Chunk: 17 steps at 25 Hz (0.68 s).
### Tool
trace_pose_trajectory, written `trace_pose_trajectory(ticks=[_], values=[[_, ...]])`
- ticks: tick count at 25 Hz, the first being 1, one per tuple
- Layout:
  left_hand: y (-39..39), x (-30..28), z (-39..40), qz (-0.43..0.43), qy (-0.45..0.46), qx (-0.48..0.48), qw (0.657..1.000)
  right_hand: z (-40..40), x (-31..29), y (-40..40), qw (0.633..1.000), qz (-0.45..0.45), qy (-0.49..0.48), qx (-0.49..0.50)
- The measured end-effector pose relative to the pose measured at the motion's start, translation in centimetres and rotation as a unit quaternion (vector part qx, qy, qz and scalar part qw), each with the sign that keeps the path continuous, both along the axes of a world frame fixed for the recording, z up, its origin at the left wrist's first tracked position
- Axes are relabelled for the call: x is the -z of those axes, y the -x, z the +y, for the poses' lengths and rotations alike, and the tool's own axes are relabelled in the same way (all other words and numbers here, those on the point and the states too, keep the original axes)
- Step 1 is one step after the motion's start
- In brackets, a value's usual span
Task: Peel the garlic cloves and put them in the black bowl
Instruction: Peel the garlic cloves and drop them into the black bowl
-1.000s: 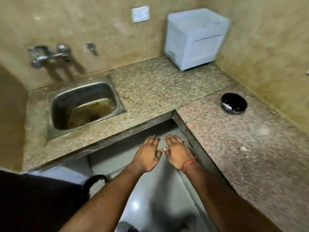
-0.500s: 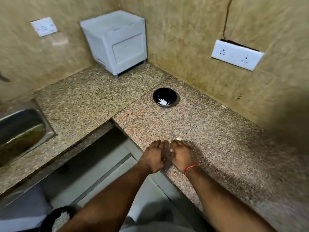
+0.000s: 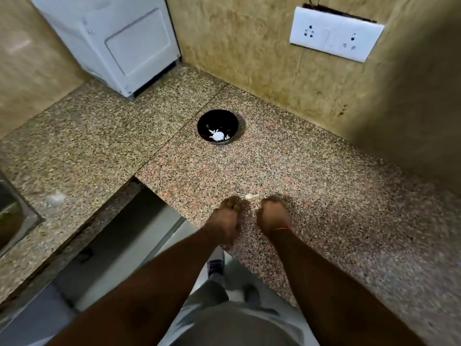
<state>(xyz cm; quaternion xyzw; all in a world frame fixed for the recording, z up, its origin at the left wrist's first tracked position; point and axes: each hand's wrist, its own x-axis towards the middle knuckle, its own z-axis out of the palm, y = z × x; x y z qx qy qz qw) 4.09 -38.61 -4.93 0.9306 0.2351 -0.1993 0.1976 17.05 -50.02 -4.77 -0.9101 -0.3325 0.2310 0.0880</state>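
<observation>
Lying pale on granite, garlic clove (image 3: pixel 250 196), both hands (image 3: pixel 249 216) curled beside it, grip unclear

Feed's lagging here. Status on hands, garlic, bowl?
Left hand and right hand curled on counter, grip unclear. Garlic piece lies just beyond the hands. Black bowl holds white pieces; path clear.

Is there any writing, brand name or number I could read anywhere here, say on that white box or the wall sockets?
None can be read.
White box: a few small dark marks, too blurred to read.
Socket plate: only pin holes and switches, no lettering.
Black bowl: no label shows.
</observation>
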Motion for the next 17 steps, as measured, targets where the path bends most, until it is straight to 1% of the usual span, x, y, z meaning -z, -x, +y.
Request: trace_pose_trajectory(ticks=[5,7,11,15,17], values=[[-1.0,0.5,3.3,-0.028,-0.011,0.031,0.999,2.2,1.0,-0.8,0.998,-0.017,0.063,0.004],[-1.1,0.8,4.0,-0.058,-0.01,0.051,0.997,2.6,1.0,-1.2,0.997,-0.022,0.075,0.0],[-1.8,1.2,5.3,-0.078,-0.003,0.052,0.996,3.1,1.1,-2.4,0.995,-0.017,0.09,-0.03],[-2.4,1.3,7.1,-0.094,-0.004,0.03,0.995,3.0,0.9,-3.2,0.998,-0.01,0.056,-0.029],[-2.6,1.3,8.7,-0.094,-0.008,0.009,0.996,3.7,0.3,-3.8,0.999,-0.016,0.007,-0.03]])
